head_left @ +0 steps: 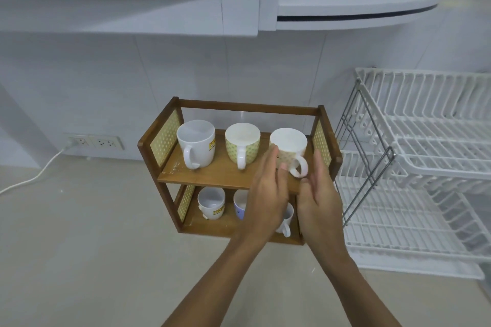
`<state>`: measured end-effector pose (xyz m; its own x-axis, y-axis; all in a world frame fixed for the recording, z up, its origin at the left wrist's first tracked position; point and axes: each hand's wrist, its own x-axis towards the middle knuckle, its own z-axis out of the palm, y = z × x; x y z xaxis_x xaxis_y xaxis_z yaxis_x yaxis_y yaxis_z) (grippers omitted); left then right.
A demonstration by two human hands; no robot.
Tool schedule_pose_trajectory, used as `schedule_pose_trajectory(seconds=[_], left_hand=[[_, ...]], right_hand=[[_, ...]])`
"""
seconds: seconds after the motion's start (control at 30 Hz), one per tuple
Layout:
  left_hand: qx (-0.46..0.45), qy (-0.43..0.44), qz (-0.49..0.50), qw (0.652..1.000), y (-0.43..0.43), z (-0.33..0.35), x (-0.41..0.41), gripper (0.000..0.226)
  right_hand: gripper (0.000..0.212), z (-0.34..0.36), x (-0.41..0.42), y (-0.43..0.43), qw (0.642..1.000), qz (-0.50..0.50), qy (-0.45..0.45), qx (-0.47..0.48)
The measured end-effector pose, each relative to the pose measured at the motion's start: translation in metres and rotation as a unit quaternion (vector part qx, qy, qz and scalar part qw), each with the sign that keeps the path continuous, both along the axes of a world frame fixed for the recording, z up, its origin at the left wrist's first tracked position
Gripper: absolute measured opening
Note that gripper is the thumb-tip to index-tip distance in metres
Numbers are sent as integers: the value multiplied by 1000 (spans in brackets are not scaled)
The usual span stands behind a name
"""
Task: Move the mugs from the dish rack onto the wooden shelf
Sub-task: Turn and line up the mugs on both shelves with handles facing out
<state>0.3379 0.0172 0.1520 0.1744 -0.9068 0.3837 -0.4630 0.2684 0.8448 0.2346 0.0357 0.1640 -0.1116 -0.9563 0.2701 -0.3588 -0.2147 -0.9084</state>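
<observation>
Both hands, left hand (pixel 268 188) and right hand (pixel 317 194), were spread, flanking the rightmost mug (pixel 288 150) on the wooden shelf (pixel 212 176) at frame centre; best to withdraw straight back, clear of its handle. The dish rack (pixel 425 162) looked empty.

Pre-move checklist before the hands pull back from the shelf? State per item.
1. Right-hand mug seated flat on the top board of the wooden shelf: cannot tell, the hands cover its base.
2. Left hand off the mug: cannot tell, its fingertips lie at the mug's side.
3. Right hand open and not gripping: ok, it is beside the handle.
4. Gap to the green-patterned mug: ok, they stand apart.
5. Dish rack has no mugs left: ok on the tiers in view.
6. Lower tier undisturbed: cannot tell, the hands hide part of it.
</observation>
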Motion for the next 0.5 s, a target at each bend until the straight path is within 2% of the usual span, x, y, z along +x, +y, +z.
schedule_pose_trajectory(seconds=[0.17,0.27,0.5], left_hand=[[62,36,-22,997,-23,2,-17,57],[69,56,-21,996,-33,4,-17,54],[80,65,-47,994,-37,3,-15,52]], right_hand=[[59,-10,-5,-11,995,3,21,94],[59,-9,3,-11,995,36,-29,90],[59,-12,-2,-12,993,35,-48,102]])
